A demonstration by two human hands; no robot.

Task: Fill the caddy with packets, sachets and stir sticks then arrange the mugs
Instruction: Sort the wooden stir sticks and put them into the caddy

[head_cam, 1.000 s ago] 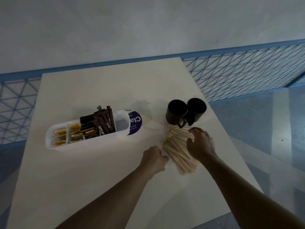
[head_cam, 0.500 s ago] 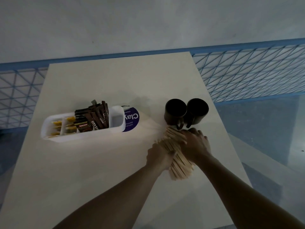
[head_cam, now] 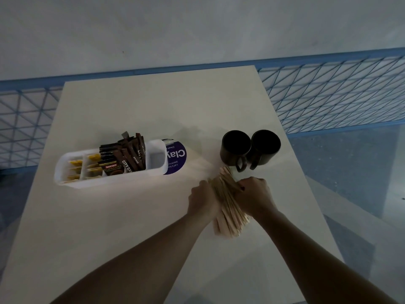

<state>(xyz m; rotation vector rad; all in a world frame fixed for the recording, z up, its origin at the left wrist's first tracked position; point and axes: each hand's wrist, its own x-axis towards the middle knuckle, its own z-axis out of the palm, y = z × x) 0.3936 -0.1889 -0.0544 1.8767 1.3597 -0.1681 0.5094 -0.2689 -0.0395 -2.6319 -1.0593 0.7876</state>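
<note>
Both hands close around one bundle of wooden stir sticks (head_cam: 229, 212). The left hand (head_cam: 202, 199) is curled against its left side and the right hand (head_cam: 255, 197) wraps it from the right, fingers (head_cam: 245, 183) folded over the top. The sticks fan out past the fingertips at the far end and past the wrists at the near end, low over the table (head_cam: 131, 227) (whether they touch it I cannot tell).

Just beyond the right fingers stand two dark mugs (head_cam: 235, 148), touching each other, handles turned toward the hands. Well to the left of the left fingers lies the white caddy (head_cam: 109, 182), long side toward the person. It has yellow packets (head_cam: 92, 164) in its far-left compartments and brown sachets (head_cam: 129, 156) upright in the middle. A round purple label (head_cam: 176, 157) lies against the caddy end nearest the fingers.

The tabletop is a pale, matte cream slab. Behind its far edge runs a blue wire-mesh fence (head_cam: 328, 95) under a plain grey wall (head_cam: 197, 29), and glossy grey floor (head_cam: 355, 172) lies to the right of the hands.
</note>
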